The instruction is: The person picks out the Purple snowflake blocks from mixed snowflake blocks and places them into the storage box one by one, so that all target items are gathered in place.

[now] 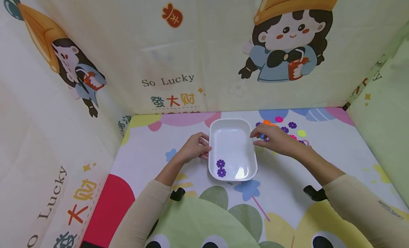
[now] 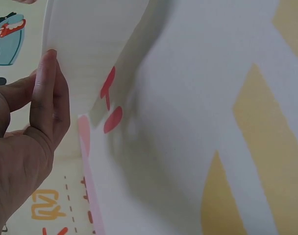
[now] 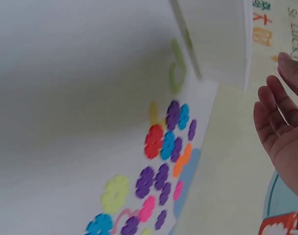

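A white rectangular tray [image 1: 232, 134] is in the middle of the head view. Two purple flower-shaped discs [image 1: 221, 168] lie inside it, at its near left corner. My left hand [image 1: 195, 146] holds the tray's left side, thumb at the rim and fingertips against the outer wall [image 2: 85, 54] in the left wrist view. Over the tray's right rim hovers my right hand [image 1: 274, 138], its fingers [image 3: 276, 105] loosely bent with nothing between them. Just beyond and below that hand are scattered flower discs [image 3: 154, 142] in purple, blue, red, orange, pink and yellow.
A patterned cloth [image 1: 188, 219] with cartoon shapes covers the table. Printed cloth walls [image 1: 217, 63] rise at the back and both sides. Among the loose discs sits a yellow one [image 1: 301, 133] and a pink one [image 1: 279, 119] toward the back right.
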A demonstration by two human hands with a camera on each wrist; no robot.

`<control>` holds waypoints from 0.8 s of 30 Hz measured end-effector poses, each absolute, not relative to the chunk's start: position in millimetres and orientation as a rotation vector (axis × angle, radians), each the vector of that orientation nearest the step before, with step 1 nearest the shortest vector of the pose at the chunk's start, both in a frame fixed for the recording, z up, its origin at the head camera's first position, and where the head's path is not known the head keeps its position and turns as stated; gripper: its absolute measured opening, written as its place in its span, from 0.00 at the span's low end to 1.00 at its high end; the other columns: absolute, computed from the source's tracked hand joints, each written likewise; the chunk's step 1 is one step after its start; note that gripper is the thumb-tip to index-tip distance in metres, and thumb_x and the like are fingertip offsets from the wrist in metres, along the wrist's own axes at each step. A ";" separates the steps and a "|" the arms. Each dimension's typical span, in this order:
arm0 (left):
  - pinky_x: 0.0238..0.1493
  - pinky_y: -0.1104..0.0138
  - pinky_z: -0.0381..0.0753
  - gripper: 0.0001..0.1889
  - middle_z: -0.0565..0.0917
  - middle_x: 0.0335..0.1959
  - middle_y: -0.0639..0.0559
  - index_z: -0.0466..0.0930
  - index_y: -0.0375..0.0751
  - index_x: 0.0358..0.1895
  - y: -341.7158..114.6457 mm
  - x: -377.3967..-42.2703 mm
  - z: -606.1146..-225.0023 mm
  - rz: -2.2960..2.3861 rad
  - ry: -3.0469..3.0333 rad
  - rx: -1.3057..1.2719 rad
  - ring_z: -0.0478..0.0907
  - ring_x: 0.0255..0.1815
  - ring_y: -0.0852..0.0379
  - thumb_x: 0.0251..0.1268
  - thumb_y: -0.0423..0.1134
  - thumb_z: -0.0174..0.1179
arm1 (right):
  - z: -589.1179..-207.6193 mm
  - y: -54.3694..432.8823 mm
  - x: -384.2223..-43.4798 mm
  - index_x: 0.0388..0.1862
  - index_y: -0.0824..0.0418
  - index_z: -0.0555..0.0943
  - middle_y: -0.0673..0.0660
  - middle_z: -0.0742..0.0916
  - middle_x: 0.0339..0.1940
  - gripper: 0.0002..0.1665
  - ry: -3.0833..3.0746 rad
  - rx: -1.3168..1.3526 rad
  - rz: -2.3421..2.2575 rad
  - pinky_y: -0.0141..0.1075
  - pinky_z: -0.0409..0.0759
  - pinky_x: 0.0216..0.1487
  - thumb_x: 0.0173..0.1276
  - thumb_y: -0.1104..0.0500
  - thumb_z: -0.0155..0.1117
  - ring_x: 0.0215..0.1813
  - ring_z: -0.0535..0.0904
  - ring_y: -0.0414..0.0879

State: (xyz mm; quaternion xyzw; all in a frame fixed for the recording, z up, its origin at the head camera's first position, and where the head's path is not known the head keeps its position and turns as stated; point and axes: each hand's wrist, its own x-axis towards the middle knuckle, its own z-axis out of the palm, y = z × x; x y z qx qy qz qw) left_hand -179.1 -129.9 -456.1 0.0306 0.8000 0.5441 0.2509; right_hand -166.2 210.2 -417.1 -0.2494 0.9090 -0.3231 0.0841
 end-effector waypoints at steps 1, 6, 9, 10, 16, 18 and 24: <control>0.36 0.55 0.94 0.20 0.79 0.41 0.42 0.70 0.34 0.62 -129.8 -179.0 -456.0 1.479 2.181 0.083 0.86 0.27 0.54 0.71 0.30 0.65 | -417.5 215.2 -165.9 0.53 0.61 0.85 0.58 0.88 0.49 0.17 2.721 -0.730 -0.974 0.47 0.93 0.50 0.67 0.60 0.75 0.52 0.84 0.55; 0.35 0.57 0.94 0.21 0.79 0.41 0.42 0.71 0.35 0.62 -129.9 -178.9 -455.7 1.465 2.195 0.089 0.86 0.27 0.54 0.71 0.30 0.65 | -424.9 237.1 -167.1 0.54 0.61 0.84 0.58 0.88 0.48 0.18 2.741 -0.589 -0.995 0.43 0.94 0.48 0.68 0.58 0.75 0.50 0.84 0.54; 0.34 0.59 0.94 0.20 0.79 0.41 0.42 0.71 0.35 0.62 -130.5 -178.7 -455.8 1.461 2.199 0.089 0.86 0.27 0.54 0.71 0.31 0.65 | -432.6 246.2 -171.2 0.55 0.62 0.84 0.58 0.88 0.48 0.18 2.746 -0.512 -0.982 0.41 0.94 0.46 0.69 0.59 0.74 0.50 0.84 0.54; 0.34 0.59 0.94 0.20 0.79 0.41 0.42 0.71 0.36 0.62 -130.4 -178.7 -455.7 1.461 2.198 0.088 0.86 0.27 0.54 0.71 0.31 0.65 | -435.1 248.7 -172.8 0.56 0.62 0.84 0.58 0.88 0.49 0.18 2.747 -0.489 -0.977 0.41 0.94 0.46 0.69 0.59 0.74 0.51 0.84 0.55; 0.33 0.60 0.94 0.21 0.80 0.41 0.42 0.71 0.36 0.62 -129.5 -179.4 -456.3 1.468 2.188 0.078 0.86 0.27 0.54 0.70 0.31 0.66 | -456.0 261.6 -182.3 0.58 0.64 0.83 0.63 0.88 0.53 0.20 2.742 -0.445 -0.894 0.52 0.91 0.56 0.69 0.60 0.73 0.56 0.83 0.59; 0.33 0.60 0.94 0.21 0.80 0.41 0.42 0.71 0.36 0.62 -128.8 -179.7 -456.8 1.463 2.194 0.081 0.87 0.27 0.54 0.70 0.31 0.66 | -463.5 264.1 -184.9 0.58 0.65 0.83 0.63 0.88 0.53 0.21 2.737 -0.446 -0.872 0.54 0.89 0.58 0.69 0.61 0.73 0.57 0.83 0.60; 0.34 0.58 0.94 0.20 0.80 0.41 0.42 0.71 0.36 0.62 -128.7 -179.8 -457.4 1.460 2.200 0.082 0.86 0.27 0.54 0.71 0.31 0.66 | -479.5 264.2 -190.5 0.54 0.64 0.84 0.63 0.88 0.51 0.17 2.721 -0.438 -0.885 0.54 0.89 0.58 0.69 0.60 0.73 0.54 0.84 0.59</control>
